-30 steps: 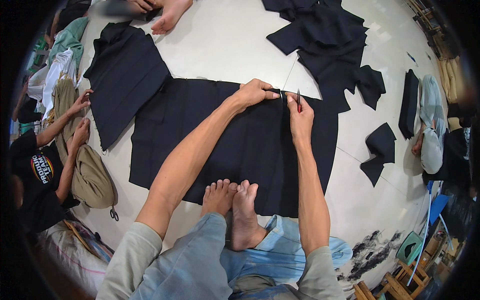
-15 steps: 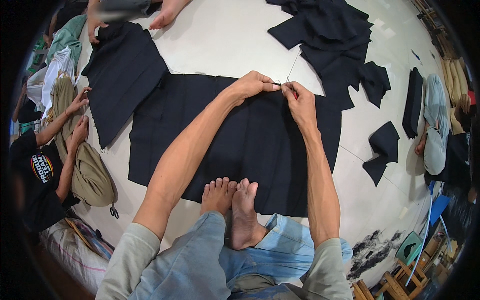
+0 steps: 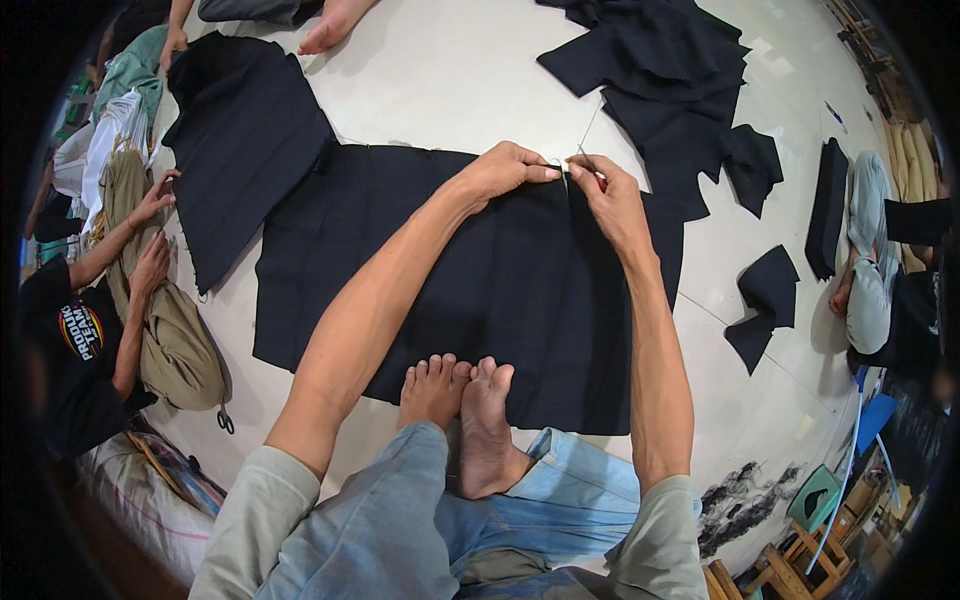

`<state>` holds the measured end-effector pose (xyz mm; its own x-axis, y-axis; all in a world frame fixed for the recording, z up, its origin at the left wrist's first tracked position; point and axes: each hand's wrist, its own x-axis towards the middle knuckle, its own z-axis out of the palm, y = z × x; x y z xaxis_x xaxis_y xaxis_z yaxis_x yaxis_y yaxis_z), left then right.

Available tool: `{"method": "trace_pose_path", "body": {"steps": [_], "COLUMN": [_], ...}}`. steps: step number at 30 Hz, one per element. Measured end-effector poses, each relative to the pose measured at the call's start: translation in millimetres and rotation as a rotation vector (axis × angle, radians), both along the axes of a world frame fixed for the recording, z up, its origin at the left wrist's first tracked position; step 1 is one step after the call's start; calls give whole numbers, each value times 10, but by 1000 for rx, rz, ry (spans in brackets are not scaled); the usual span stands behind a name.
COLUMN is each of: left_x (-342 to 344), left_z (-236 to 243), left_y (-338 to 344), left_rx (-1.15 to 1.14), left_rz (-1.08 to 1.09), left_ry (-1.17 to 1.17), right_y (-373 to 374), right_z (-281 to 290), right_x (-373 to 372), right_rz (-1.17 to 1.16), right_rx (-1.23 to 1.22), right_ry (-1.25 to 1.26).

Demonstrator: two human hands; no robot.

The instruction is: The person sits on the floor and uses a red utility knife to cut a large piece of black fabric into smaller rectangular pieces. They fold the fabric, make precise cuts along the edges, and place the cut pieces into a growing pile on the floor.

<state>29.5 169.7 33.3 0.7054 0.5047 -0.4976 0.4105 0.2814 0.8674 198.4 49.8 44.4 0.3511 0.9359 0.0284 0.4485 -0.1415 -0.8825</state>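
A wide black fabric panel (image 3: 530,300) lies on the floor under my bare feet (image 3: 485,420). At its far edge, my left hand (image 3: 505,170) is closed on the fabric, pinching a narrow fold. Just to its right, my right hand (image 3: 610,200) is closed round a small red-handled cutting tool (image 3: 601,182), with thin metal points rising above the thumb. Its fingertips nearly meet those of my left hand at the fabric edge, where something small and pale shows, too small to name.
Black cloth pieces lie upper left (image 3: 240,150), upper right (image 3: 660,50) and right (image 3: 765,300). A folded black strip (image 3: 828,205) is beside them. Co-workers sit left (image 3: 80,330), top (image 3: 330,25) and right (image 3: 865,300). Scissors (image 3: 226,420) lie left; wooden stools (image 3: 800,560) stand lower right.
My right hand and forearm have shifted right and slightly up, the tool now angled leftward. A co-worker's hand at top left has moved down onto cloth, then leftward.
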Motion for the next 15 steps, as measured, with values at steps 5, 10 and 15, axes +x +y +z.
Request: {"method": "trace_pose_path", "body": {"steps": [5, 10, 15], "left_x": [13, 26, 28], "left_z": [-2, 32, 34], "left_y": [-7, -17, -18], "left_rx": [14, 75, 43], "left_rz": [5, -23, 8], "left_ry": [-12, 38, 68], "right_y": [105, 241, 175], "right_z": [-107, -184, -146], "right_x": [-70, 46, 180], "right_rz": [36, -363, -354], "right_rx": [-69, 109, -152], "right_ry": [-49, 88, 303]}}
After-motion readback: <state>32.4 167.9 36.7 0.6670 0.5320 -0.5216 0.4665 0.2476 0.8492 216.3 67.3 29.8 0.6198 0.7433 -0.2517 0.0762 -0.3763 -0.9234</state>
